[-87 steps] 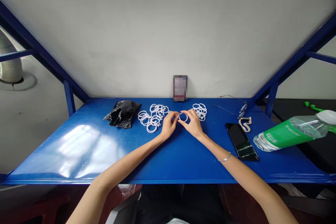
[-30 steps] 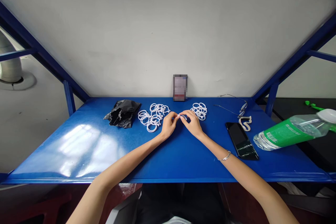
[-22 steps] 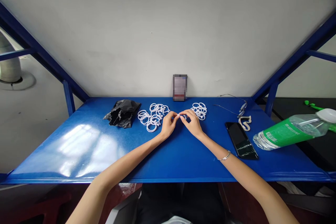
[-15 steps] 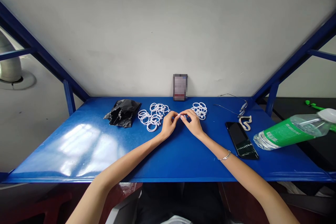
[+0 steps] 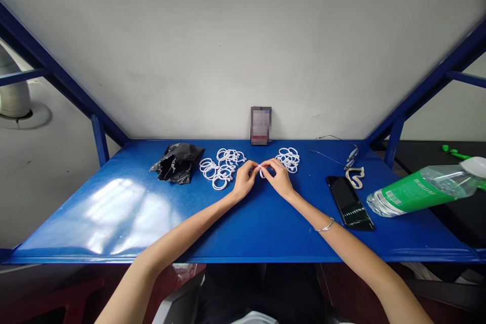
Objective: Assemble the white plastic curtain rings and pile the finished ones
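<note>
You have one white ring (image 5: 261, 173) held up edge-on over the middle of the blue surface (image 5: 235, 233), between the two piles of rings. The fingers of your left hand (image 5: 246, 180) and your right hand (image 5: 279, 177) are pinched together on it from either side, their tips nearly meeting. The step in hand looks like fine two-handed work on that single ring; it seems to call for a light, steady pinch from both sides, as little of the ring is free of your fingers.

Count what lies around you: two piles of white rings, the left pile (image 5: 224, 168) spread wider than the right pile (image 5: 290, 162); the rings overlap too much to number. Far left is one black bag (image 5: 180, 162); at the far edge, one upright panel (image 5: 260, 126) against the wall. To the right are one pair of glasses (image 5: 353, 154), one pale band (image 5: 357, 180), one flat black phone (image 5: 348, 201) and one bottle (image 5: 421, 190).
</note>
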Tool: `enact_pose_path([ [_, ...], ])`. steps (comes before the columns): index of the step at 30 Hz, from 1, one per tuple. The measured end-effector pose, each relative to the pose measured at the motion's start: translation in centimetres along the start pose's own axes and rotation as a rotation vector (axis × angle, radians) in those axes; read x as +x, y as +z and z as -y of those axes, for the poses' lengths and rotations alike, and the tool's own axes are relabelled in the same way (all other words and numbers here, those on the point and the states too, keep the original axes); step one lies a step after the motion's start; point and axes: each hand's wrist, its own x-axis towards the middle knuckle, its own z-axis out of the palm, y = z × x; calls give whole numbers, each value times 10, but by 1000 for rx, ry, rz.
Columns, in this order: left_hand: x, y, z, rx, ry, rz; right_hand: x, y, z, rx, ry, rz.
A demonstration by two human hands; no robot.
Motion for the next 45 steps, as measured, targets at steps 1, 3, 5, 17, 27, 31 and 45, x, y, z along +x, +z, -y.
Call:
enact_pose_path([
  [1,0,0,0,0,2,1,0,0,0,-2,-2,-2],
  [3,0,0,0,2,6,2,0,1,0,-2,-8,-9],
  [5,0,0,0,5,9,1,-1,1,-1,0,-12,-19],
  [17,-1,1,-1,18,45,-4,-1,2,-3,-17,-18,-35],
  [27,-2,2,-1,35,65,-12,-1,1,-2,-70,-22,-38],
  [31,-2,3,0,45,78,-18,-2,1,0,-94,-25,-36],
  [45,-2,3,1,46,83,-16,-1,1,2,-121,-22,-33],
])
